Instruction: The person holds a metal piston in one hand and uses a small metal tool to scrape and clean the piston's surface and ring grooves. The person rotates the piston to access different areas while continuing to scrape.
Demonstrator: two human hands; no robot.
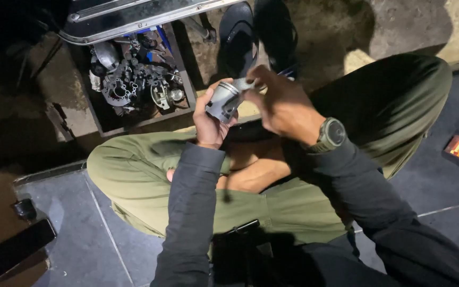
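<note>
The metal cylinder (223,101) was tilted above the lap, its long axis running lower left to upper right; grey, dull, ridged; the left hand (208,123) clasped it; the right hand (280,103) pinched its upper end.

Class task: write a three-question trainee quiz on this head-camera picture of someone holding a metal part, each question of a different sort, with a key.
1. True or false: the left hand grips the grey metal piston.
2. Where does the wristwatch sit? A) left wrist B) right wrist
3. What lies on the floor at lower left?

Key: 1 true; 2 B; 3 a dark phone.
</note>
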